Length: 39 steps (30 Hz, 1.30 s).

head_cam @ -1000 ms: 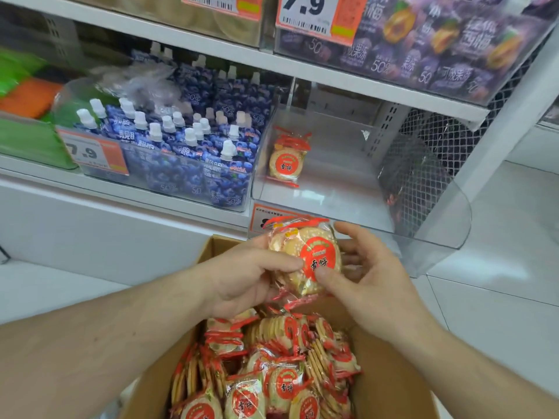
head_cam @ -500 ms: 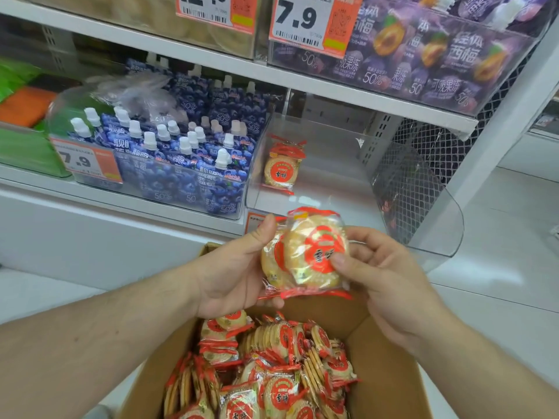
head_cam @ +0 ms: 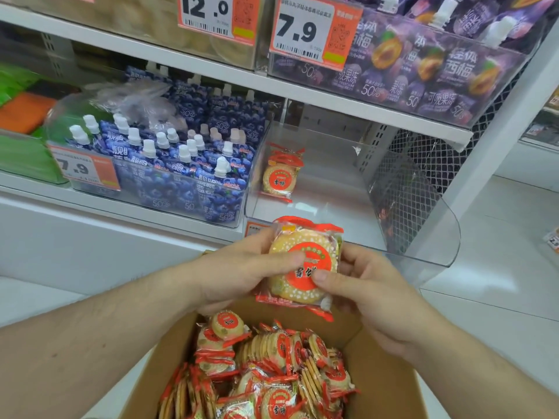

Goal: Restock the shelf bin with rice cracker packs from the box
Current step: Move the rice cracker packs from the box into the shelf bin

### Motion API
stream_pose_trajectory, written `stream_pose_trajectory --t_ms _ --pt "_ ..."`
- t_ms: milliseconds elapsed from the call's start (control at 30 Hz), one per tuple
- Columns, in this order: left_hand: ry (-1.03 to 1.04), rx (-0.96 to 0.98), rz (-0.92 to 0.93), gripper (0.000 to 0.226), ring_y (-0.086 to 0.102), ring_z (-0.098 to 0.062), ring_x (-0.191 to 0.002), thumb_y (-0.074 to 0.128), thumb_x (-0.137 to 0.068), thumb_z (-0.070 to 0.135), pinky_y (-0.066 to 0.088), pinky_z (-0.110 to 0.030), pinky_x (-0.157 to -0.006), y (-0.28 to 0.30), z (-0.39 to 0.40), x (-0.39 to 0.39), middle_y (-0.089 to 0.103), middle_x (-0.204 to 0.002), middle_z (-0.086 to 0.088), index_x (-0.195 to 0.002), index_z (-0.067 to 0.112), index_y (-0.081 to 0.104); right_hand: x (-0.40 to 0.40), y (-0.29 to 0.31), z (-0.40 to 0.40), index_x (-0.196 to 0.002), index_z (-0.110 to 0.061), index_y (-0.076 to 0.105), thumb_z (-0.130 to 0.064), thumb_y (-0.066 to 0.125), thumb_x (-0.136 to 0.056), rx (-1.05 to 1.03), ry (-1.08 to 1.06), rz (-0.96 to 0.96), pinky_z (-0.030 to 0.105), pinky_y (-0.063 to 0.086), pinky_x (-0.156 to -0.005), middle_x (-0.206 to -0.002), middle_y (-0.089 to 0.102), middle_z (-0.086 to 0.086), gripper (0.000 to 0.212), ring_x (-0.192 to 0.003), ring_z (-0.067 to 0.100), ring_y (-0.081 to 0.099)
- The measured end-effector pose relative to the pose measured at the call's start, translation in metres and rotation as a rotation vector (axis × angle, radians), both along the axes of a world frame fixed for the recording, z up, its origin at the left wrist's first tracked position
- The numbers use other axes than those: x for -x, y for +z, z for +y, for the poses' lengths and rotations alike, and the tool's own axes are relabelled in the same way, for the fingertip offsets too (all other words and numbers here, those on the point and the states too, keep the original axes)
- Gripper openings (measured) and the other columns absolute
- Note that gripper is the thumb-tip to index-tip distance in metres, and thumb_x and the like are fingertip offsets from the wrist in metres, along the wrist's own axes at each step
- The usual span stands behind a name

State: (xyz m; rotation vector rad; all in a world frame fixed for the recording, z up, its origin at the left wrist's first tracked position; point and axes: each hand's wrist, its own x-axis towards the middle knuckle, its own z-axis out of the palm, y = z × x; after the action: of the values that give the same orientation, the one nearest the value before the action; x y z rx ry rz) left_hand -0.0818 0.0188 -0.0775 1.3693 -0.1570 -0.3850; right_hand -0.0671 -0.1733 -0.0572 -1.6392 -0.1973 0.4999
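Both my hands hold rice cracker packs stacked together, just above the cardboard box and in front of the clear shelf bin. My left hand grips the stack from the left with its thumb across the front. From the right, my right hand pinches it with the thumb on the red label. One rice cracker pack stands upright at the bin's back left. Several more packs fill the box below.
Left of the bin is a bin of blue spouted jelly pouches. The upper shelf carries purple pouches and price tags. A wire mesh panel closes the shelf's right end. White floor tiles lie to the right.
Both hands have lifted the cracker packs up from the box toward the bin's front and squared them into a flat stack facing me.
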Motion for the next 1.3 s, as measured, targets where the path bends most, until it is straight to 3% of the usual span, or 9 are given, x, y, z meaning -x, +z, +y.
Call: stream_pose_trajectory --t_ms 100,167,333,433,567,767,967,1133,1300 --pt "0.32 -0.252 -0.407 0.036 0.059 -0.012 -0.083 0.063 -0.073 0.048 0.05 -0.022 -0.074 0.001 0.013 -0.012 0.06 -0.088 0.011 -0.095 0.021 0.057 -0.026 0.02 -0.002 -0.097 -0.007 0.064 -0.012 0.082 -0.065 -0.02 -0.121 -0.091 0.019 0.035 -0.046 -0.071 0.069 0.007 0.038 -0.051 0.011 0.052" --pt "0.531 -0.543 -0.639 0.029 0.054 -0.007 -0.091 0.055 -0.073 0.053 0.045 -0.021 -0.079 -0.005 0.026 -0.022 0.05 -0.098 0.014 -0.093 0.032 0.056 -0.053 0.031 -0.001 -0.093 -0.008 0.061 -0.009 0.076 -0.077 -0.007 -0.242 -0.169 0.022 0.033 -0.047 -0.059 0.062 0.002 0.021 -0.047 0.009 0.046" --pt "0.576 -1.03 -0.672 0.044 0.036 -0.025 -0.131 0.063 -0.08 0.036 0.035 -0.045 -0.11 -0.031 0.036 -0.038 0.03 -0.144 -0.004 -0.123 0.026 0.062 -0.133 0.026 0.022 -0.093 -0.012 0.061 -0.01 0.075 -0.085 0.305 -0.238 -0.186 0.026 0.039 -0.051 -0.075 0.065 0.003 0.015 -0.057 0.014 0.049" --pt "0.537 -0.984 -0.616 0.04 0.028 -0.023 -0.14 0.066 -0.084 0.026 0.028 -0.041 -0.116 -0.04 0.03 -0.042 0.022 -0.155 -0.003 -0.124 0.026 0.064 -0.174 0.002 0.044 -0.103 -0.011 0.063 -0.013 0.078 -0.083 0.435 -0.182 -0.092 0.025 0.045 -0.051 -0.088 0.069 0.008 0.026 -0.064 0.016 0.055" --pt "0.55 -0.912 -0.575 0.037 0.034 -0.018 -0.138 0.062 -0.081 0.028 0.047 -0.046 -0.1 -0.046 0.028 -0.043 0.017 -0.152 0.015 -0.117 0.027 0.067 -0.207 -0.026 0.072 -0.105 -0.009 0.063 -0.009 0.079 -0.081 0.47 -0.146 -0.098 0.029 0.054 -0.059 -0.089 0.069 0.009 0.028 -0.064 0.017 0.058" --pt "0.573 -0.865 -0.566 0.034 0.045 -0.014 -0.127 0.059 -0.077 0.026 0.048 -0.038 -0.097 -0.045 0.024 -0.042 0.017 -0.15 0.02 -0.109 0.027 0.068 -0.235 -0.049 0.093 -0.085 -0.006 0.062 -0.017 0.084 -0.072 0.619 -0.297 -0.196 0.046 0.061 -0.078 -0.093 0.072 0.016 0.029 -0.083 0.029 0.071" --pt "0.567 -0.857 -0.522 0.031 0.042 -0.008 -0.128 0.064 -0.081 0.017 0.044 -0.033 -0.102 -0.042 0.021 -0.04 0.013 -0.152 0.021 -0.11 0.027 0.066 -0.23 -0.047 0.114 -0.102 -0.007 0.064 -0.038 0.092 -0.062 0.743 -0.316 -0.244 0.041 0.061 -0.078 -0.095 0.07 0.01 0.058 -0.088 0.026 0.07" --pt "0.571 -0.859 -0.513 0.032 0.041 -0.006 -0.128 0.063 -0.082 0.016 0.042 -0.026 -0.102 -0.04 0.02 -0.04 0.01 -0.154 0.021 -0.112 0.027 0.065 -0.229 -0.045 0.117 -0.104 -0.005 0.056 -0.041 0.083 -0.075 0.827 -0.288 -0.223 0.032 0.049 -0.065 -0.1 0.066 0.009 0.053 -0.086 0.025 0.064" --pt "0.554 -0.878 -0.493 0.033 0.038 -0.006 -0.131 0.061 -0.083 0.016 0.04 -0.025 -0.103 -0.039 0.018 -0.039 0.005 -0.154 0.021 -0.114 0.027 0.062 -0.229 -0.047 0.116 -0.11 -0.006 0.063 -0.035 0.087 -0.071 0.754 -0.257 -0.171 0.04 0.059 -0.082 -0.097 0.07 0.01 0.054 -0.088 0.026 0.069"
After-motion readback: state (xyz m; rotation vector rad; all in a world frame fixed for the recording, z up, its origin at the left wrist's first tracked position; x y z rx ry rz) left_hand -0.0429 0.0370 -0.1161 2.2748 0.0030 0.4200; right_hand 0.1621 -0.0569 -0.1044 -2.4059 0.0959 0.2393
